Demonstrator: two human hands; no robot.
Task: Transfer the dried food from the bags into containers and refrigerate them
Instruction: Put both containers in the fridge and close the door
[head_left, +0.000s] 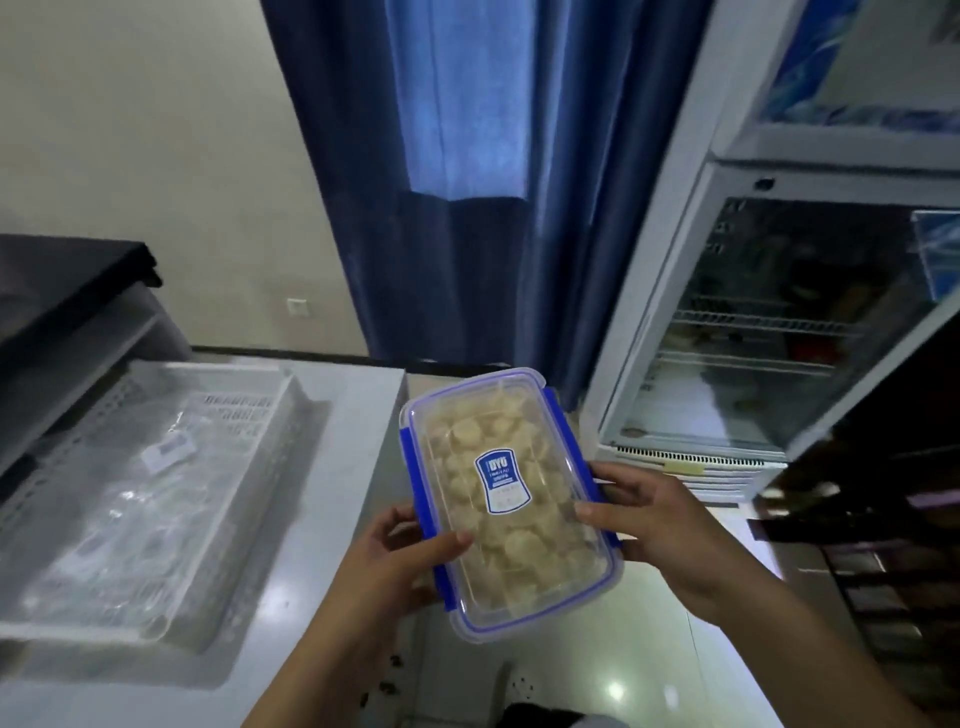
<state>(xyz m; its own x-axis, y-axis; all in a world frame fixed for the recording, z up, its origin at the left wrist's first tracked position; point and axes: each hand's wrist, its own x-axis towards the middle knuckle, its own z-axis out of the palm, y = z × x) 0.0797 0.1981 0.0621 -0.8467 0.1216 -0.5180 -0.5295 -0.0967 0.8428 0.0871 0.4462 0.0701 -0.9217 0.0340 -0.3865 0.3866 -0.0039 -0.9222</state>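
Observation:
A clear rectangular container (506, 499) with blue clip latches and a blue label on its lid is full of pale round pieces of dried food. I hold it in the air between the table and the fridge. My left hand (410, 556) grips its left long side, thumb on the lid. My right hand (654, 525) grips its right side, fingers over the latch. The fridge (753, 322) with a glass front stands at the right, wire shelves visible inside.
A white perforated tray (156, 499) holding empty clear plastic bags lies on the grey table (322, 545) at the left. Blue curtains (467, 182) hang behind. A dark shelf unit (883, 545) is at the far right. Glossy floor shows below the container.

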